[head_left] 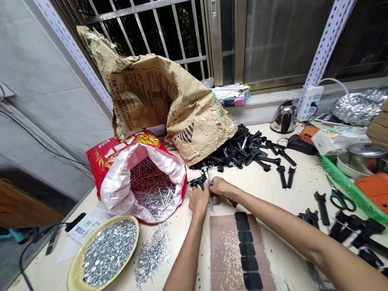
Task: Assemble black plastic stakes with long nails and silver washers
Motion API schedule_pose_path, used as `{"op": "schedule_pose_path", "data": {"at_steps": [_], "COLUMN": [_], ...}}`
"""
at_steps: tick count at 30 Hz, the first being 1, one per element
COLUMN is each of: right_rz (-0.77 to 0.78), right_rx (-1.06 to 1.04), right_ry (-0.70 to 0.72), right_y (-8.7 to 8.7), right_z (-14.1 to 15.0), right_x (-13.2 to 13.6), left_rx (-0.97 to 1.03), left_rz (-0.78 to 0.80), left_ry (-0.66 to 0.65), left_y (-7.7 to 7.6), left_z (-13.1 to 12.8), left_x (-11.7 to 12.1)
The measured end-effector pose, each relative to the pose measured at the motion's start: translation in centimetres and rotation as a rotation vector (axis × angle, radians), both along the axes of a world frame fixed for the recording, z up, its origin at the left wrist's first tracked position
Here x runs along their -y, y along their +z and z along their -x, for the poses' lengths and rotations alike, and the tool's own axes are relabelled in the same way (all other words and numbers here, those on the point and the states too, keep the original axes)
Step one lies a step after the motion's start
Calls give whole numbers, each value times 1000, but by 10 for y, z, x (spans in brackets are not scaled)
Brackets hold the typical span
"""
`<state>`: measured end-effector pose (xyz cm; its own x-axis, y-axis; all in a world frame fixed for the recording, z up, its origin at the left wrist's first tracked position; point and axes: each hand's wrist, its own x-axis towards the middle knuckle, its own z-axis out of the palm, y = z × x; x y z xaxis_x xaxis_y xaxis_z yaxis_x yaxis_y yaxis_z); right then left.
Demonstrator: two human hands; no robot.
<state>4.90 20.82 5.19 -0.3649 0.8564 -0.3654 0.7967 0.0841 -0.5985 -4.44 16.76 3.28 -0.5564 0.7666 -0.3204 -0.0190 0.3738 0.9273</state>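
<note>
My left hand (199, 199) and my right hand (223, 188) meet near the table's middle, both with fingers closed. Between their fingertips a black plastic piece (205, 172) with a pale, shiny side stands up, and the left fingers close on it. Whatever the right fingers pinch is covered by them. Thin metal pins (211, 205) stick out below the hands. Further black plastic pieces (196, 182) lie just past the left hand. In front of me a brown board (222, 258) carries a column of black rounded squares (247, 250).
An open red-and-white sack (113, 191) of long pins and a yellow plate (77, 285) of metal washers stand left. Behind, a torn paper sack (196, 111) leans over a heap of black plastic pieces (244, 150). Scissors (342, 200) and a green basket (335, 175) are right.
</note>
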Motion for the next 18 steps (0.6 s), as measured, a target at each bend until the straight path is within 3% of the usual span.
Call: {"op": "schedule_pose_path", "data": {"at_steps": [5, 9, 12, 15, 18], "right_rz": [14, -110, -206, -277, -493], "right_rx": [11, 57, 96, 137, 97], "right_ry": [62, 98, 105, 117, 56], "right_y": [3, 15, 25, 27, 23], "right_z": [-12, -33, -60, -90, -117], "right_x": [16, 24, 27, 30, 37], "left_rx": [-375, -548, -616, -619, -588], "left_rz": [68, -1, -70, -117, -142], "left_ry": [-163, -322, -445, -573, -673], "left_y": [8, 7, 4, 3, 6], "left_z": [1, 9, 7, -10, -36], "left_x": [-18, -15, -7, 0, 3]}}
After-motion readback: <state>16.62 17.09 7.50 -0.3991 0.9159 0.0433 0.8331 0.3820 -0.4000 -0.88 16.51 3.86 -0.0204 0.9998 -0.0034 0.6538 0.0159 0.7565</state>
